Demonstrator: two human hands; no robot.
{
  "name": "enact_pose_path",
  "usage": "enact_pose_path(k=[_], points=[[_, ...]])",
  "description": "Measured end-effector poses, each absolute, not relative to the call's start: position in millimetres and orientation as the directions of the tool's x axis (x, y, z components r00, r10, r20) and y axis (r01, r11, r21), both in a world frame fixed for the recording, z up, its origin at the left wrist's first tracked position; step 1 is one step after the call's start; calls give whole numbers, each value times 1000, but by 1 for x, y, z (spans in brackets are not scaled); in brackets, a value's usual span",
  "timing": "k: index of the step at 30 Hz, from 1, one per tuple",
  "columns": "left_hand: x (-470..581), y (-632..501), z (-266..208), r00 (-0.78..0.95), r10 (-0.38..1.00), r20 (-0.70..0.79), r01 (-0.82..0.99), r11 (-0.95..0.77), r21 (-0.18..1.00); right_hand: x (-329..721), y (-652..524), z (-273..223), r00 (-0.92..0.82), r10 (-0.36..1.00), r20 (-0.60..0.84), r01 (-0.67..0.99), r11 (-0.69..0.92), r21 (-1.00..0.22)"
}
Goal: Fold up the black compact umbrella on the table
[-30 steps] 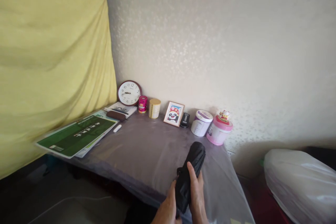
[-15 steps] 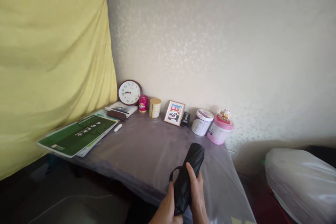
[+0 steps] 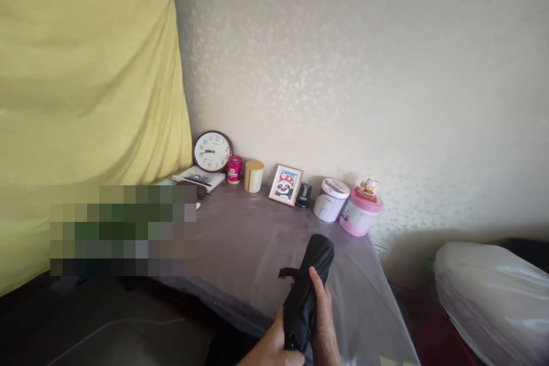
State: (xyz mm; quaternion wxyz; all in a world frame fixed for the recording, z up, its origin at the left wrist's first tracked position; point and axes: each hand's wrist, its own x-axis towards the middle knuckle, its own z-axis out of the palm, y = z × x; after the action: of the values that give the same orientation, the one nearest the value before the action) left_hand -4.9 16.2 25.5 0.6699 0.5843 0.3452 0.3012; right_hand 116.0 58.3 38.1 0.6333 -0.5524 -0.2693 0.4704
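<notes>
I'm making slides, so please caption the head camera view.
Left hand and right hand hold a folded black umbrella at a table; a clock and panda picture stand behind.

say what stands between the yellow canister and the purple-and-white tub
In the head view, the panda picture frame stands there, with a small black object to its right.

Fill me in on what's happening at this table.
A person is holding a furled black umbrella in both bare hands at the near side of the table. The left hand grips its lower end, and the right hand holds it along its right side. The strap sticks out loose to the left. Toward the wall stand a round clock, a framed panda picture and several tubs. A pixelated patch hides part of the table's left side.
</notes>
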Motion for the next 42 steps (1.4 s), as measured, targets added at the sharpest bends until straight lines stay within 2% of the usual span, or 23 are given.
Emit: enact_pose_path(k=[2, 4, 6, 7, 9, 11, 13, 14, 16, 17, 19, 21, 23, 25, 27, 29, 31, 33, 36, 40, 42], points=[[1, 17, 13, 460, 886, -50, 205, -51, 978, 115, 60, 38, 425, 888, -177, -242, -77, -967], [4, 18, 3, 367, 924, -111, 460, -76, 885, 114, 61, 37, 436, 881, -183, -198, -104, -975], [3, 19, 1, 340, 930, -137, 554, -81, 828, 113, 61, 35, 435, 878, -201, -201, -122, -972], [2, 19, 3, 360, 927, -103, 516, -106, 850, 113, 61, 35, 425, 879, -214, -223, -127, -966], [-3, 19, 11, 430, 902, -39, 303, -103, 947, 113, 59, 35, 389, 889, -242, -293, -130, -947], [-8, 18, 22, 516, 854, -67, 62, 40, 997, 114, 57, 35, 341, 896, -284, -374, -148, -916], [-11, 17, 30, 580, 809, -102, -70, 173, 982, 115, 56, 36, 281, 903, -325, -432, -184, -883], [-11, 16, 32, 592, 801, -90, -101, 184, 978, 115, 56, 37, 265, 906, -329, -435, -192, -880], [-8, 14, 31, 559, 829, -33, -93, 102, 990, 116, 58, 37, 294, 912, -287, -373, -167, -913], [-7, 14, 28, 522, 853, -16, -34, 40, 999, 116, 59, 37, 325, 912, -249, -318, -142, -937], [-3, 14, 21, 430, 903, -16, 202, -78, 976, 114, 61, 34, 371, 910, -183, -226, -102, -969], [-2, 15, 14, 352, 934, -57, 459, -119, 881, 112, 62, 32, 358, 919, -167, -221, -90, -971], [-4, 17, 13, 331, 940, -83, 569, -129, 812, 109, 62, 29, 335, 925, -177, -273, -84, -958], [-8, 18, 18, 354, 934, -37, 503, -158, 850, 108, 61, 28, 331, 922, -200, -319, -90, -944], [-12, 19, 29, 373, 928, 1, 335, -136, 932, 108, 61, 26, 330, 916, -229, -346, -108, -932], [-13, 20, 39, 381, 921, -78, 195, 2, 981, 108, 61, 24, 317, 912, -259, -365, -135, -921], [-13, 23, 42, 387, 906, -172, 179, 110, 978, 109, 62, 21, 323, 909, -263, -350, -144, -926], [-12, 28, 36, 363, 928, -79, 239, -11, 971, 112, 64, 19, 357, 911, -209, -273, -112, -956], [-11, 38, 18, 318, 943, 102, 396, -230, 889, 120, 69, 15, 403, 914, -52, -67, -27, -997], [-13, 48, 7, 313, 949, 47, 616, -240, 750, 131, 77, 2, 497, 849, 178, 218, 76, -973], [-12, 49, 7, 298, 954, -8, 708, -216, 672, 135, 81, -6, 462, 846, 267, 328, 116, -937]])
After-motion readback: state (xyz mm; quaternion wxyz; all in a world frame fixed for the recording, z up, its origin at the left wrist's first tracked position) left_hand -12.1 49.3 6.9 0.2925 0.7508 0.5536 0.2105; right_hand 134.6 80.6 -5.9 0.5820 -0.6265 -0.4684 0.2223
